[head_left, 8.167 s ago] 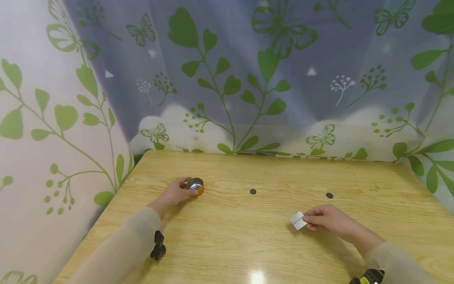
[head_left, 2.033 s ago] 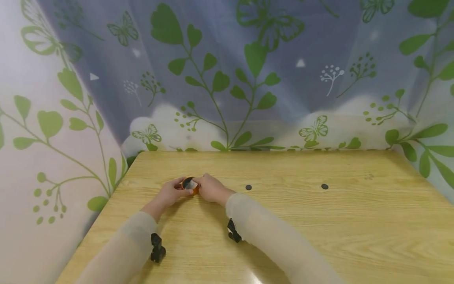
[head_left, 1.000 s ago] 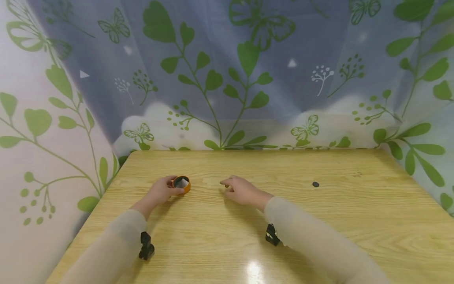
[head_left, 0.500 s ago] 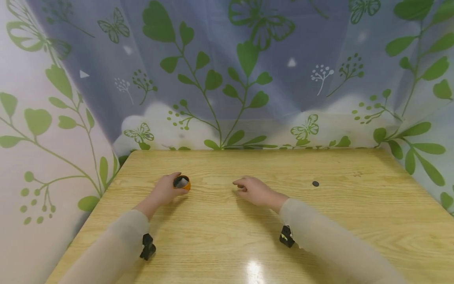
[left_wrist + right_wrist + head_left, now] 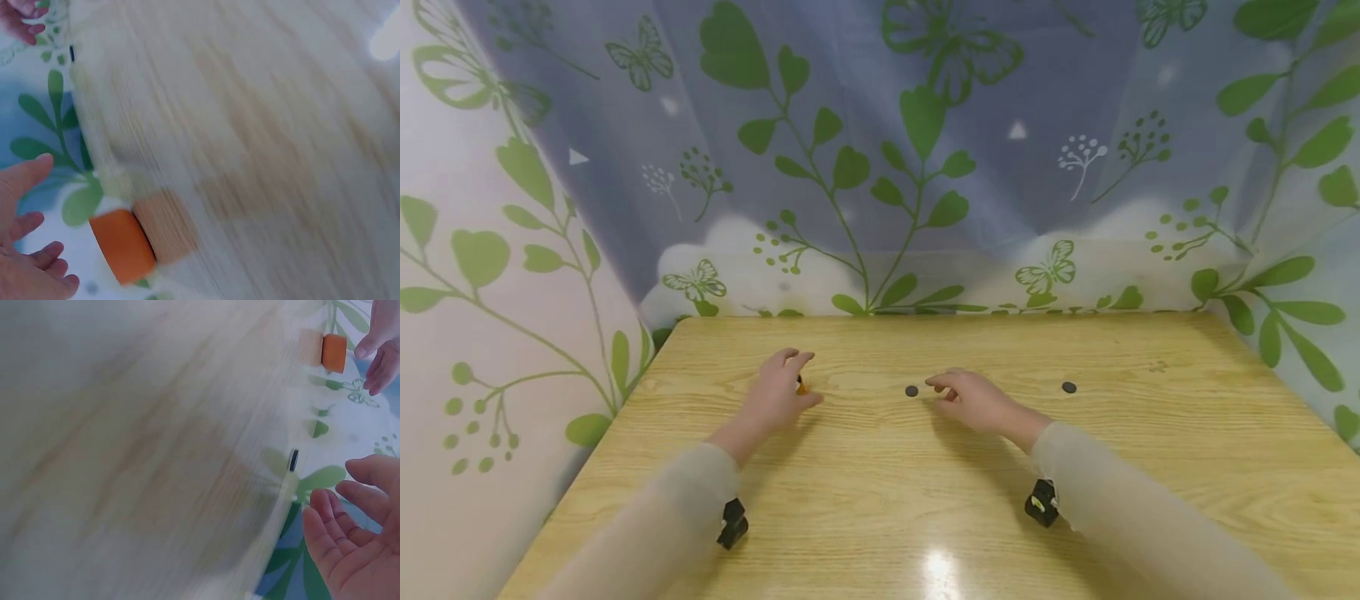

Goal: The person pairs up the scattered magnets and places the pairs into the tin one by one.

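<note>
Both hands empty; orange cup (image 5: 802, 386) stands unaided on the table (image 5: 865, 483).
Head: left hand (image 5: 773, 393) spread, mostly hiding cup; right hand (image 5: 973, 400) loosely bent beside dark disc (image 5: 912, 391). Left wrist: fingers (image 5: 49, 253) clear, so the tabletop presumably carries it. Right wrist: disc flat, untouched.

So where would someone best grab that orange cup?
The cup is probably best pinched round its outer wall, from the person's left, thumb near and fingers far: it is short, curved and standing on the table, and the left hand is spread on that side.
</note>
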{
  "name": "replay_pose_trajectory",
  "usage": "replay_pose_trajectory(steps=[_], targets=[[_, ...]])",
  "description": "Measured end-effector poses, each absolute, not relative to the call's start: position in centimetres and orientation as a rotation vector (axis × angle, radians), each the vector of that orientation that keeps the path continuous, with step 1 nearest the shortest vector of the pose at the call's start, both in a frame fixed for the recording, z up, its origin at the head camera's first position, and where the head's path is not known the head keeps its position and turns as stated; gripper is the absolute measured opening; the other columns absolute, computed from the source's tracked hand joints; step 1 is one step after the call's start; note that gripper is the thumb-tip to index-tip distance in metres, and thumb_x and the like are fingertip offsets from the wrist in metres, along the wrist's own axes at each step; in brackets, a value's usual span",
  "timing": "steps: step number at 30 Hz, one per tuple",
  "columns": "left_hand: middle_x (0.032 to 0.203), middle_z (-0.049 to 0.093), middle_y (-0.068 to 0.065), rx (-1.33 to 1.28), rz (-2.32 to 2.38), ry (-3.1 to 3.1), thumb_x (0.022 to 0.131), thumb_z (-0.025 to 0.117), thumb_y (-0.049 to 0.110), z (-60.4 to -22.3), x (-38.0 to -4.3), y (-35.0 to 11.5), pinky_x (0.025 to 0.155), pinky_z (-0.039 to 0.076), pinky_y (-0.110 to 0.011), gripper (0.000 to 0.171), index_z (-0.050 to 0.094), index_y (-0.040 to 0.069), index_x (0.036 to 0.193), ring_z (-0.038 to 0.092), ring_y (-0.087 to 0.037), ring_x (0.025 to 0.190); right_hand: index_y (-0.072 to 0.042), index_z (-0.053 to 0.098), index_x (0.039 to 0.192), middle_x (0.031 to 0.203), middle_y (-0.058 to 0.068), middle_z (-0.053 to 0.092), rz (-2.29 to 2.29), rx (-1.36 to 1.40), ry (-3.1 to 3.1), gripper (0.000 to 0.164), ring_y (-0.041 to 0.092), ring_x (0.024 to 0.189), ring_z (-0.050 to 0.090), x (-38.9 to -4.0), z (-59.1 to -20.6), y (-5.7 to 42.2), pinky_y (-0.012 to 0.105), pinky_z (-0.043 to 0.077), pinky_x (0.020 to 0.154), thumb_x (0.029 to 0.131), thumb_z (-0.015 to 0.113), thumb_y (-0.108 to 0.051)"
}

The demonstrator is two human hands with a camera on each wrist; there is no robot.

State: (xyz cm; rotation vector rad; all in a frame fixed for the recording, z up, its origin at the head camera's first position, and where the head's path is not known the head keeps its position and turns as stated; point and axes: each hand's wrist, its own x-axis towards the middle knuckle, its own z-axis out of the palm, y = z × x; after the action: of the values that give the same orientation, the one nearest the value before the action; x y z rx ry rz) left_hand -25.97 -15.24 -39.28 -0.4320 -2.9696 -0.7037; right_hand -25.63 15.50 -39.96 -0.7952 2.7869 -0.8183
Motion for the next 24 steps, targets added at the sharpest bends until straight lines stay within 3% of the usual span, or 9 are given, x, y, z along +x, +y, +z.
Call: replay_pose_trajectory(steps=[7,17,24], targets=[[0.141,0.034,-0.022,-0.505,-0.777,-2.946,0.082,0.073,0.022,-39.5,-25.9,-12.8,0.096,0.037,-0.053,0.066,0.043,0.005,0.138,0.03,-0.041,0.129,0.005,0.052,0.128,0.111,0.019,0.057,-0.831,-0.759,2.795,0.038,0.024,0.09,0.057,-25.2,-40.1,18.1,0.033,0.049,0.07,0.092,0.056,-0.007],[0.137,0.041,-0.017,-0.594,-0.842,-2.965,0.082,0.073,0.021,-40.1,-26.6,-10.1,0.094,0.042,-0.046,0.063,0.045,0.006,0.137,0.044,-0.035,0.121,0.006,0.053,0.127,0.111,0.02,0.058,-0.816,-0.708,2.843,0.038,0.025,0.09,0.058,-25.0,-40.5,21.3,0.035,0.049,0.069,0.093,0.056,-0.01],[0.135,0.042,-0.017,-0.65,-0.795,-3.014,0.084,0.071,0.022,-40.6,-27.4,-8.3,0.096,0.04,-0.044,0.06,0.046,0.007,0.136,0.046,-0.032,0.12,0.007,0.051,0.127,0.112,0.022,0.057,-0.821,-0.668,2.858,0.039,0.028,0.091,0.058,-24.8,-40.3,22.9,0.035,0.048,0.068,0.093,0.055,-0.01]])
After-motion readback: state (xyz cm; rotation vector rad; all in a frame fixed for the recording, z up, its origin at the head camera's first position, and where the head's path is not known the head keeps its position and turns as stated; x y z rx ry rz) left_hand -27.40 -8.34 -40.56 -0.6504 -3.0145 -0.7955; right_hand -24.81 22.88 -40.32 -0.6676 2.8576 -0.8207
